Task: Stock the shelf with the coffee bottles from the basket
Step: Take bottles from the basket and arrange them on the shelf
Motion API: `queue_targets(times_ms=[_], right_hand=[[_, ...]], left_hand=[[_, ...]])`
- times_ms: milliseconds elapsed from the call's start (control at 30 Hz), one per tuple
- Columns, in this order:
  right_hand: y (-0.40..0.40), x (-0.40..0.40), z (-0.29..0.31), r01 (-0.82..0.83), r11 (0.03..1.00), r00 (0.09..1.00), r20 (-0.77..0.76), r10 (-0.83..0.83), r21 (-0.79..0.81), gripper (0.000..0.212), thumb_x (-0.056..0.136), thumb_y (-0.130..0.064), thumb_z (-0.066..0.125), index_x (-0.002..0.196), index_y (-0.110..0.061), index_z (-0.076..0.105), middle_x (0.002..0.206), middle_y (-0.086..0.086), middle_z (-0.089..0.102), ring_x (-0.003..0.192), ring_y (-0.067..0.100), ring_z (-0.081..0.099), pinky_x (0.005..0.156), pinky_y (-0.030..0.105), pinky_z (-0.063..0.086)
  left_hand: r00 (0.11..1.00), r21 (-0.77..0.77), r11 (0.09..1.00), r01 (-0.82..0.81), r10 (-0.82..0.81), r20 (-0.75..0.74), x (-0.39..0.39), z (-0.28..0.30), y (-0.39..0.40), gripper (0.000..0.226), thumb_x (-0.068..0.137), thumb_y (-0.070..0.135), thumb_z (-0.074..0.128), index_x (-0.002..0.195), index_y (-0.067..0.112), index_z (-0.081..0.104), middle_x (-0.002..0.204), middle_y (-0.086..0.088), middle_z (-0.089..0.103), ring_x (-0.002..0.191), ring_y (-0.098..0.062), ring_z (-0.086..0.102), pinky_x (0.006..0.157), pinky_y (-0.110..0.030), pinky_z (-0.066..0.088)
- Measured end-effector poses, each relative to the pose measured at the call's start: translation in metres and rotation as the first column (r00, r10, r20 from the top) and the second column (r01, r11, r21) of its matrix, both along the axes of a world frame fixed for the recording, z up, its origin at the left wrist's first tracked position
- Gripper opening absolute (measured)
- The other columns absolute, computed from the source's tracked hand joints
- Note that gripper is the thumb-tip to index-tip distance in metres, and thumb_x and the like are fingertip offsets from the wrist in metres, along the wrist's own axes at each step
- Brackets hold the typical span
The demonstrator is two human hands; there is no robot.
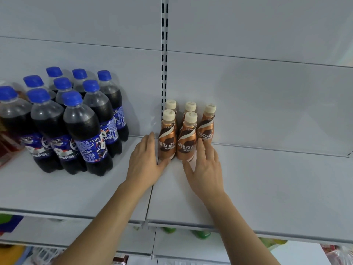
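Head cam: five coffee bottles [184,129] stand clustered at the back of the shelf [267,188]. Left hand [144,159] and right hand [206,167] are both flat-fingered, touching the front two bottles, gripping nothing. Pepsi bottles [72,119] sit well left.

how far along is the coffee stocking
Done: five coffee bottles stand upright in a cluster on the shelf, right of the cola bottles. In hand: nothing gripped; the left hand and right hand lie open against the front two. Left: unclear, the basket is out of view.
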State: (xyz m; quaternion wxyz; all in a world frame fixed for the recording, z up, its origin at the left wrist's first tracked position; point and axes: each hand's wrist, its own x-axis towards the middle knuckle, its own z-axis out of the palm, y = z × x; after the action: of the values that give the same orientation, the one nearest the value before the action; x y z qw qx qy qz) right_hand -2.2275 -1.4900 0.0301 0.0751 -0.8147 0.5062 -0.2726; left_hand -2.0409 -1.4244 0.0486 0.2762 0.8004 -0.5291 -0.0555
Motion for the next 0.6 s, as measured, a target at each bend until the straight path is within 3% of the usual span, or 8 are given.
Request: queue_targets(times_ms=[167, 300, 467, 600], right_hand=[[0.020, -0.011, 0.001, 0.035, 0.999, 0.988, -0.148, -0.029, 0.038, 0.087, 0.103, -0.058, 0.057, 0.172, -0.015, 0.025, 0.179, 0.017, 0.026, 0.165, 0.041, 0.025, 0.131, 0.057, 0.031], [0.041, -0.019, 0.004, 0.090, 0.994, 0.980, -0.185, -0.078, 0.056, 0.086, 0.107, -0.064, 0.045, 0.173, -0.014, 0.022, 0.180, 0.018, 0.023, 0.168, 0.040, 0.018, 0.134, 0.056, 0.024], [0.075, -0.029, 0.012, 0.200, 0.976, 0.956, -0.235, -0.174, 0.090, 0.085, 0.108, -0.069, 0.033, 0.174, -0.017, 0.015, 0.183, 0.014, 0.012, 0.170, 0.034, 0.005, 0.137, 0.054, 0.016], [0.115, -0.042, 0.017, 0.292, 0.952, 0.932, -0.254, -0.260, 0.097, 0.084, 0.109, -0.069, 0.028, 0.174, -0.019, 0.011, 0.184, 0.012, 0.006, 0.171, 0.032, -0.001, 0.138, 0.053, 0.010]], left_hand=[[0.994, 0.021, 1.000, -0.007, 0.004, 0.108, -0.006, -0.015, 0.021, 0.099, 0.100, 0.058, 0.064, 0.173, 0.015, 0.013, 0.181, -0.016, 0.016, 0.166, -0.035, 0.019, 0.133, -0.049, 0.024], [0.984, 0.009, 0.999, 0.036, -0.037, 0.175, -0.014, -0.018, 0.034, 0.091, 0.101, 0.062, 0.055, 0.171, 0.015, 0.020, 0.178, -0.018, 0.023, 0.164, -0.039, 0.024, 0.132, -0.054, 0.026], [0.975, 0.016, 0.990, 0.144, -0.144, 0.171, -0.026, -0.008, 0.051, 0.090, 0.104, 0.065, 0.049, 0.173, 0.018, 0.015, 0.181, -0.014, 0.018, 0.167, -0.034, 0.016, 0.136, -0.052, 0.018], [0.946, -0.009, 0.960, 0.280, -0.274, 0.173, -0.043, -0.005, 0.071, 0.089, 0.105, 0.064, 0.048, 0.173, 0.017, 0.015, 0.181, -0.011, 0.019, 0.167, -0.032, 0.017, 0.135, -0.053, 0.020]])
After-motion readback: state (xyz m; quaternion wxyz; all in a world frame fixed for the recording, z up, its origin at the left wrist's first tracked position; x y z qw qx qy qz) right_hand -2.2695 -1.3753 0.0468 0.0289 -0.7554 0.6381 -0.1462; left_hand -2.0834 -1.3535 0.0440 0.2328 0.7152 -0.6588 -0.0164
